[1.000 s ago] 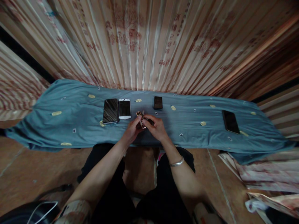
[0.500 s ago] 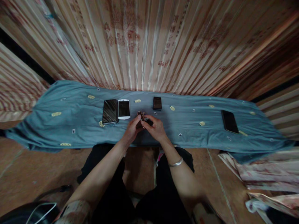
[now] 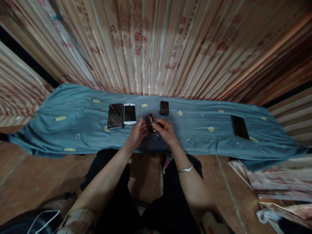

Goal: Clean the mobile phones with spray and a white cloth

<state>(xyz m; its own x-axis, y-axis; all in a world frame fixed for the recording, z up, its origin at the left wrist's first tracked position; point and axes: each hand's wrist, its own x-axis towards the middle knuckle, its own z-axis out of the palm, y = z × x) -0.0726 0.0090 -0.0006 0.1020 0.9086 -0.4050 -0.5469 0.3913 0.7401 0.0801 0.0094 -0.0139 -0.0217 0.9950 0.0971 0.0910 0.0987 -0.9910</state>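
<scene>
Seen from above, a seated person's two bare arms reach up from the bottom of the frame to the middle. Both hands meet there over a blue cloth [image 3: 73,130] that runs across the frame from left to right. The left hand [image 3: 136,135] and the right hand [image 3: 167,133] together grip a small dark device [image 3: 150,123], just above the centre of the frame. The left fingers curl around its left side; the right fingers pinch its right side. The device is tilted and lifted clear of the cloth; what it is exactly is too small to tell. A silver bracelet [image 3: 185,168] circles the right wrist.

On the cloth, just left of the hands, a black phone [image 3: 115,116] lies flat, and a white phone [image 3: 130,113] lies right beside it. A small black phone [image 3: 164,107] lies just above the hands. Far to the right, well apart from the rest, lies another black phone [image 3: 240,127].

A pleated, pale curtain [image 3: 156,45] with red print fills the upper half of the frame. Dark trousers and a brown floor show at the bottom.
</scene>
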